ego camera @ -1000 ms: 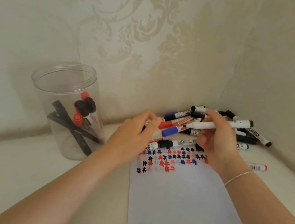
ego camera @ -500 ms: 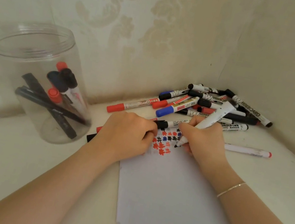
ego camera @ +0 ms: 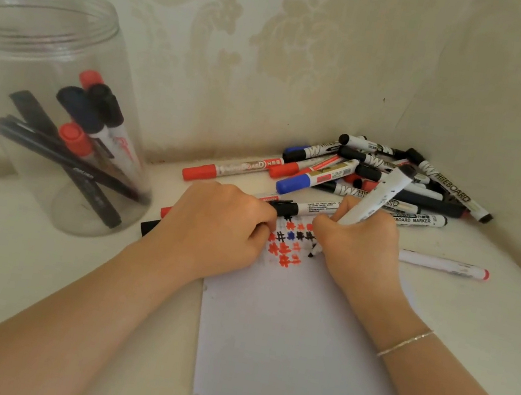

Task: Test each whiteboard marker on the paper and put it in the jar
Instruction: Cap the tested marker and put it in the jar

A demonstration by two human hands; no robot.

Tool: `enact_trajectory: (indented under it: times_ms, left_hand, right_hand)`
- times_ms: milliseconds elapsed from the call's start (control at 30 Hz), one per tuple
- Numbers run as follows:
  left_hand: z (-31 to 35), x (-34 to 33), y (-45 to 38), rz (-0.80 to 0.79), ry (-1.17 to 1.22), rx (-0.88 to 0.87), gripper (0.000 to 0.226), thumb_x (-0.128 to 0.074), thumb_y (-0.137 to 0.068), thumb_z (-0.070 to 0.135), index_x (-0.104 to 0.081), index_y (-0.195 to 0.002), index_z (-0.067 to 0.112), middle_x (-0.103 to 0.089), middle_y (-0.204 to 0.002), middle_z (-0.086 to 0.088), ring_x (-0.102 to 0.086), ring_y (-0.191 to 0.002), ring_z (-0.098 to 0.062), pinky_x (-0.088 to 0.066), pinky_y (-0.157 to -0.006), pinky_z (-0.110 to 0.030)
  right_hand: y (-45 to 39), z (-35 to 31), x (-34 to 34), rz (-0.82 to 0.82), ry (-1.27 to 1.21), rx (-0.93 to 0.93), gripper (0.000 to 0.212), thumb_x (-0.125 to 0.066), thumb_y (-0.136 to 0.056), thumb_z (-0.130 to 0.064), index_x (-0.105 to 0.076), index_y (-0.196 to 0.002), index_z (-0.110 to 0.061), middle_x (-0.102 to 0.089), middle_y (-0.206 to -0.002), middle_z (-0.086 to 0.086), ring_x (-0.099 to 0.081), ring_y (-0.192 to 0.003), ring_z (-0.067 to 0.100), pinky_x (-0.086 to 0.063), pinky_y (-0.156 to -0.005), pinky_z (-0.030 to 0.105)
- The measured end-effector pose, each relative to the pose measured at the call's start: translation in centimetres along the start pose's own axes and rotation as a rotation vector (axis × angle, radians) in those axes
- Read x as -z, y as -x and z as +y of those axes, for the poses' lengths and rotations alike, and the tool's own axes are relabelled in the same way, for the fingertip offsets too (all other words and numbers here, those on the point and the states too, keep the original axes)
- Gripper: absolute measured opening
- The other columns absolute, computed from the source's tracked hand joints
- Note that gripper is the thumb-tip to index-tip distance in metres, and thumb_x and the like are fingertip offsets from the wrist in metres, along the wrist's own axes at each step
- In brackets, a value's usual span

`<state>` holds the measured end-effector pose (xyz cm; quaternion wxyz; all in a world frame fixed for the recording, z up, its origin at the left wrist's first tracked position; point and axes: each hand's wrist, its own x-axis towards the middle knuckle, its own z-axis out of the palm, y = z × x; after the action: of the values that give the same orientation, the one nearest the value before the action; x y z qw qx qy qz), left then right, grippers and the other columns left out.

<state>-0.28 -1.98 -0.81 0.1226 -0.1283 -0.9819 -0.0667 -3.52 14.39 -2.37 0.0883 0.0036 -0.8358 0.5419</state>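
My right hand [ego camera: 361, 246] grips an uncapped white marker [ego camera: 381, 192], and its black tip touches the white paper [ego camera: 293, 359] beside rows of red, black and blue hash marks [ego camera: 289, 240]. My left hand [ego camera: 216, 224] rests as a fist on the paper's top left corner; whatever is inside it is hidden. A clear jar [ego camera: 50, 21] stands upright at the left and holds several markers [ego camera: 89, 132]. A pile of capped markers [ego camera: 377, 176] fills the corner behind my hands.
A black-capped marker [ego camera: 302, 208] lies across the paper's top edge between my hands. A red-capped marker [ego camera: 233, 168] lies behind my left hand, and a white marker with a red end [ego camera: 442, 264] lies right of the paper. Walls close the back and right.
My right hand brought the marker down from above the pile and set its tip on the paper. My left hand drew back and curled into a fist on the paper. The view moved closer.
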Motion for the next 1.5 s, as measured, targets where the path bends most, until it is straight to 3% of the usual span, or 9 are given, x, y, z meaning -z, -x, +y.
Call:
enact_trajectory:
  times_ms: [167, 400, 567, 767, 900, 1033, 1267, 1400, 1500]
  left_hand:
    - [0.2, 0.0, -0.1, -0.015, -0.011, 0.01, 0.032, -0.04, -0.09, 0.027, -0.07, -0.102, 0.03, -0.07, -0.081, 0.004, -0.062, -0.074, -0.016, -0.045, -0.06, -0.029]
    - [0.0, 0.1, 0.0, -0.017, -0.012, 0.019, 0.033, -0.041, -0.089, 0.028, -0.069, -0.105, 0.033, -0.071, -0.084, 0.003, -0.063, -0.077, -0.018, -0.045, -0.062, -0.03]
    - [-0.1, -0.2, -0.1, -0.013, -0.003, 0.012, 0.036, -0.036, -0.09, 0.029, -0.069, -0.102, 0.031, -0.071, -0.085, 0.004, -0.063, -0.076, -0.017, -0.049, -0.064, -0.032]
    - [0.1, -0.1, -0.2, -0.012, -0.025, 0.012, 0.032, -0.039, -0.091, 0.027, -0.069, -0.102, 0.03, -0.07, -0.084, 0.005, -0.062, -0.075, -0.015, -0.046, -0.061, -0.029]
    - [0.1, 0.0, -0.2, -0.027, -0.025, 0.019, 0.032, -0.039, -0.09, 0.028, -0.068, -0.103, 0.031, -0.07, -0.085, 0.006, -0.062, -0.076, -0.014, -0.046, -0.063, -0.029]
    - [0.1, 0.1, -0.1, -0.045, -0.019, 0.021, 0.032, -0.038, -0.091, 0.029, -0.067, -0.105, 0.032, -0.07, -0.085, 0.006, -0.062, -0.075, -0.013, -0.048, -0.064, -0.029]
    - [0.1, 0.0, -0.2, -0.046, -0.028, 0.02, 0.033, -0.037, -0.091, 0.029, -0.066, -0.106, 0.032, -0.07, -0.086, 0.006, -0.062, -0.077, -0.013, -0.046, -0.063, -0.029]
    - [0.1, -0.3, 0.1, 0.039, 0.068, -0.011, 0.034, -0.034, -0.089, 0.031, -0.062, -0.108, 0.032, -0.065, -0.078, 0.008, -0.05, -0.06, -0.009, -0.037, -0.052, -0.027]
    - [0.2, -0.1, 0.2, 0.099, 0.217, -0.021, 0.039, -0.031, -0.09, 0.025, -0.047, -0.125, 0.029, -0.046, -0.069, 0.016, -0.04, -0.054, -0.003, -0.022, -0.048, -0.017]
  right_hand:
    - [0.0, -0.1, 0.3, -0.041, -0.052, -0.022, 0.022, -0.065, -0.075, -0.003, -0.048, -0.061, -0.004, -0.042, -0.053, 0.007, -0.035, -0.045, 0.009, -0.032, -0.039, 0.013]
    - [0.2, -0.1, -0.1, 0.005, 0.069, 0.073, 0.032, -0.06, -0.078, -0.004, -0.037, -0.057, -0.008, -0.038, -0.051, 0.005, -0.037, -0.051, 0.018, -0.035, -0.049, 0.027]
    - [0.0, 0.0, 0.3, -0.024, -0.037, 0.019, 0.023, -0.064, -0.076, -0.001, -0.048, -0.062, 0.005, -0.041, -0.049, 0.007, -0.036, -0.039, 0.01, -0.032, -0.038, 0.016]
    - [0.1, 0.0, -0.2, -0.019, 0.038, 0.06, 0.026, -0.066, -0.074, -0.005, -0.047, -0.059, 0.005, -0.043, -0.047, 0.006, -0.037, -0.043, 0.013, -0.034, -0.04, 0.02]
    - [-0.1, 0.0, 0.1, -0.049, 0.028, 0.031, 0.028, -0.065, -0.074, -0.002, -0.043, -0.056, -0.005, -0.039, -0.043, 0.0, -0.034, -0.037, 0.007, -0.032, -0.037, 0.015]
    - [-0.1, 0.1, 0.0, -0.002, -0.034, 0.021, 0.022, -0.066, -0.076, -0.004, -0.05, -0.061, 0.0, -0.043, -0.049, 0.003, -0.036, -0.043, 0.01, -0.033, -0.04, 0.017]
    - [0.1, 0.1, -0.1, -0.013, 0.08, 0.059, 0.034, -0.062, -0.076, -0.003, -0.037, -0.055, -0.009, -0.036, -0.048, 0.002, -0.032, -0.044, 0.012, -0.031, -0.041, 0.019]
    - [-0.2, 0.1, 0.3, -0.004, -0.179, -0.005, 0.029, -0.07, -0.079, -0.007, -0.047, -0.062, -0.005, -0.044, -0.051, 0.01, -0.035, -0.036, 0.009, -0.033, -0.037, 0.018]
    - [-0.5, 0.3, 1.0, 0.019, -0.436, -0.027, 0.03, -0.074, -0.081, -0.02, -0.05, -0.067, -0.008, -0.047, -0.046, 0.01, -0.039, -0.035, 0.015, -0.034, -0.038, 0.022]
